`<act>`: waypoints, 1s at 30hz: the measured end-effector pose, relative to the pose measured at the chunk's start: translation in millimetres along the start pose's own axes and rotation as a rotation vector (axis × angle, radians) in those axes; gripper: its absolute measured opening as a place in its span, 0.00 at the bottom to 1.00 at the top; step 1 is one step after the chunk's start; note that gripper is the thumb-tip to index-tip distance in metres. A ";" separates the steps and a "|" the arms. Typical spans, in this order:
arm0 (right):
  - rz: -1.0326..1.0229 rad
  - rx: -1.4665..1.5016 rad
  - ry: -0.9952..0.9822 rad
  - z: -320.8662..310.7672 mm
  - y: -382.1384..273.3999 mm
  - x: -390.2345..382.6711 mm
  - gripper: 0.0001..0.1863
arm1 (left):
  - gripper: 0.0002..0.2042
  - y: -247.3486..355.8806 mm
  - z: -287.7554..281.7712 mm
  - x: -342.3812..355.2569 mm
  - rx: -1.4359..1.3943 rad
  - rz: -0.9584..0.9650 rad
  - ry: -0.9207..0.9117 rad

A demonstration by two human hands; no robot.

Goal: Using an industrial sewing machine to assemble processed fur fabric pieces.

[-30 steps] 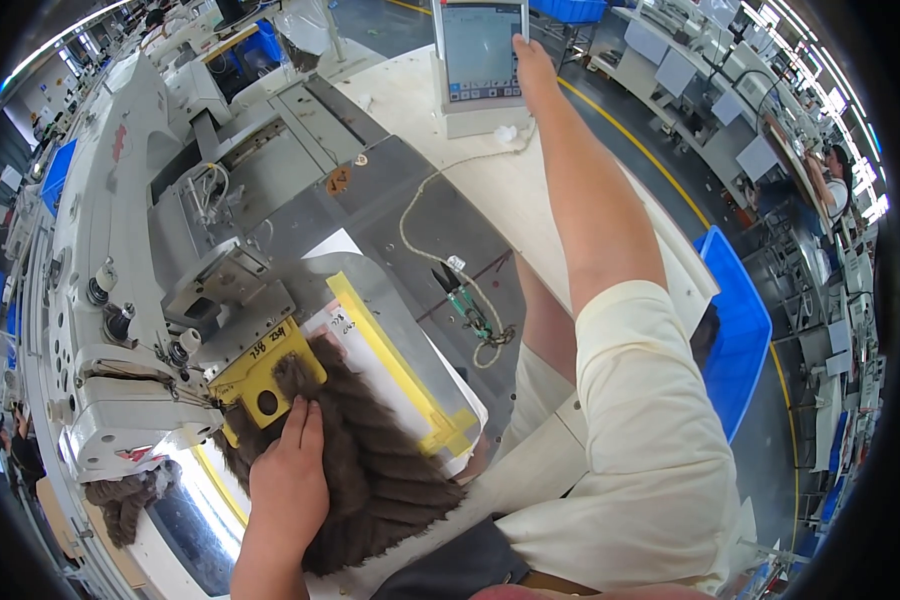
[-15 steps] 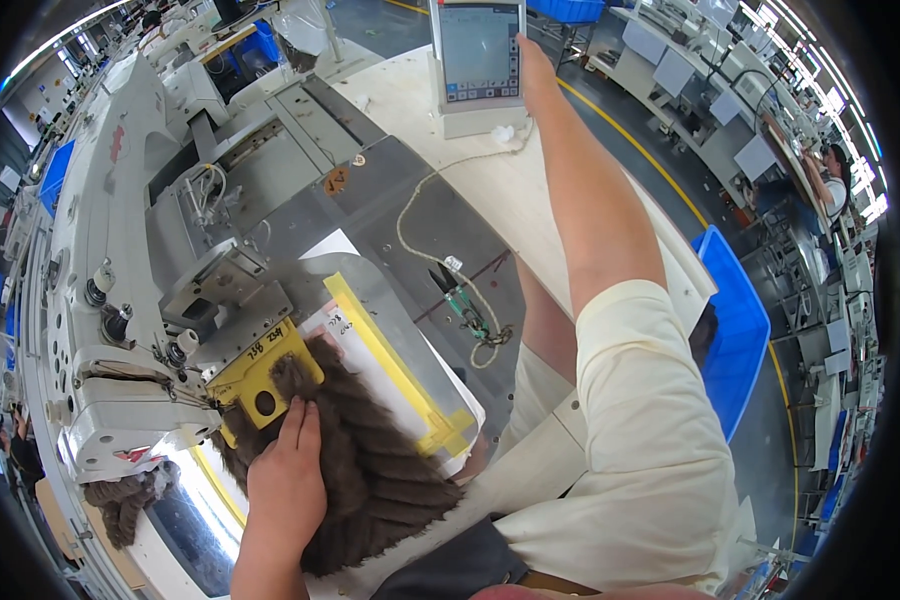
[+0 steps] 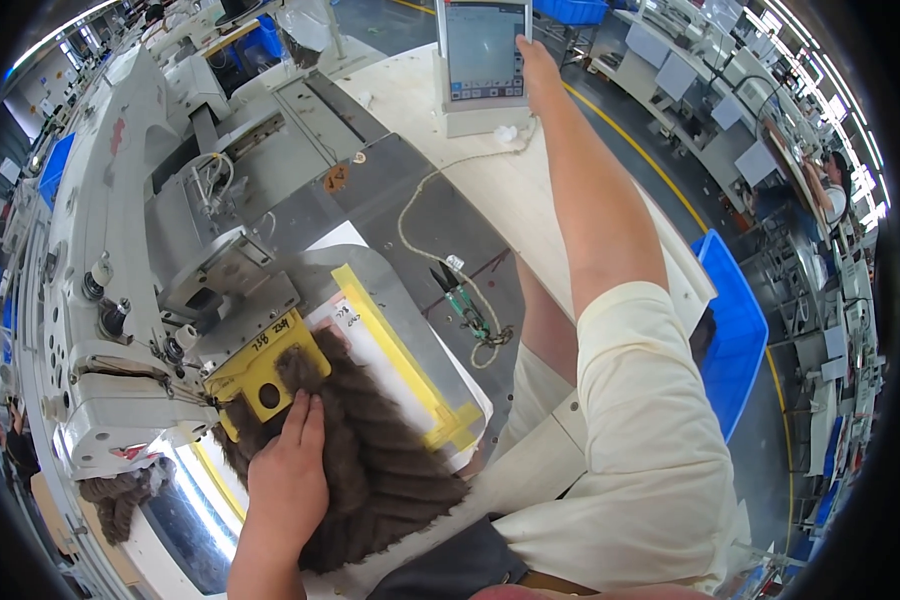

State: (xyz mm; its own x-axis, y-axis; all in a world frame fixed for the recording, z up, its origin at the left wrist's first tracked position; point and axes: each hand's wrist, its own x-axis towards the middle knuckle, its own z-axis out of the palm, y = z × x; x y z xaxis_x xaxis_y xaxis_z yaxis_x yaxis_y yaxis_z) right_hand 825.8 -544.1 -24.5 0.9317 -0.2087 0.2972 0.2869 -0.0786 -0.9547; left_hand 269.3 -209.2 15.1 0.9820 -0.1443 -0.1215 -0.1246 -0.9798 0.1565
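Observation:
My left hand (image 3: pixel 288 475) lies with fingers stretched out on brown fur (image 3: pixel 385 460), beside a yellow template (image 3: pixel 248 372) with a dark round hole, under the white sewing machine's clamp (image 3: pixel 240 320). A grey plate (image 3: pixel 418 347) carrying white sheets and yellow tape lies to the right of the fur. My right hand (image 3: pixel 538 66) grips the right edge of an upright touchscreen panel (image 3: pixel 485 50), its fingertips partly hidden. Green-handled snips (image 3: pixel 462 300) rest on the grey tabletop, tied to a pale cord.
A blue bin (image 3: pixel 732 345) stands right of the table's pale wooden edge (image 3: pixel 660 250). Brown fur scraps (image 3: pixel 115 500) sit at the machine's lower left. Co-workers (image 3: pixel 830 190) work at other benches on both sides, beyond a yellow floor line.
The yellow template, fur and grey plate have shifted slightly away from me and to the right, with my left hand on the fur. My right hand remains at the panel's edge.

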 end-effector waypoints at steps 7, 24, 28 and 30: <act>0.043 0.053 -0.057 2.4 -5.6 -6.1 0.24 | 0.32 6.5 -6.8 2.6 -0.034 -0.071 -0.057; -0.016 -0.023 0.000 3.4 -6.7 -7.8 0.27 | 0.33 10.4 -9.1 5.5 -0.110 -0.113 -0.090; 0.000 0.031 -0.007 3.0 -4.9 -7.1 0.26 | 0.34 2.7 -9.1 -4.1 -0.044 -0.148 -0.088; -0.020 0.048 -0.008 2.0 -5.5 -8.3 0.26 | 0.35 -3.3 -6.7 -13.7 -0.012 -0.158 -0.063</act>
State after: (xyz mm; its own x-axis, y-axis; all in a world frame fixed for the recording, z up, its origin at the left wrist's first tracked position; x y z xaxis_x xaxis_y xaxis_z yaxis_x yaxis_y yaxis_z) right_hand 816.9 -539.9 -21.8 0.9274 -0.1998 0.3162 0.3156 -0.0359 -0.9482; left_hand 257.2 -203.1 22.8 0.9784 0.0023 -0.2066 0.0323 -0.9894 0.1418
